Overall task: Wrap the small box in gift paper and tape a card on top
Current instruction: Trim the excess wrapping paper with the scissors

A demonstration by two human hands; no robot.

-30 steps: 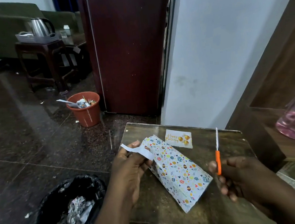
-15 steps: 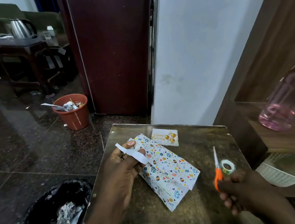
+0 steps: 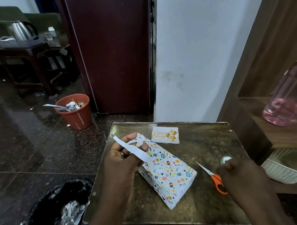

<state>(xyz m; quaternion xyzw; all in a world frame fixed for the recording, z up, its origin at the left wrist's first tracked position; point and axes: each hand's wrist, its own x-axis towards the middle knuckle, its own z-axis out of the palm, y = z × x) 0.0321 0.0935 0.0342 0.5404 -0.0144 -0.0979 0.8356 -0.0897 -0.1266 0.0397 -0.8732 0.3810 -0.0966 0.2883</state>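
Already the left hand (image 3: 121, 161) pinched a trimmed white paper strip (image 3: 132, 148) at the far left end of the small box in egg-patterned gift paper (image 3: 167, 171), lying mid-bench and seemingly not sealed. Far behind lay the untaped white birthday card (image 3: 165, 135). Rightward, orange-handled scissors (image 3: 212, 177) rested beside the right hand (image 3: 242, 177), curled near a tape roll (image 3: 225, 159); its grasp was unclear.

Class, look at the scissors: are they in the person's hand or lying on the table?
Lying on the table: the scissors rest flat, blades shut, orange handles partly hidden behind the right hand.
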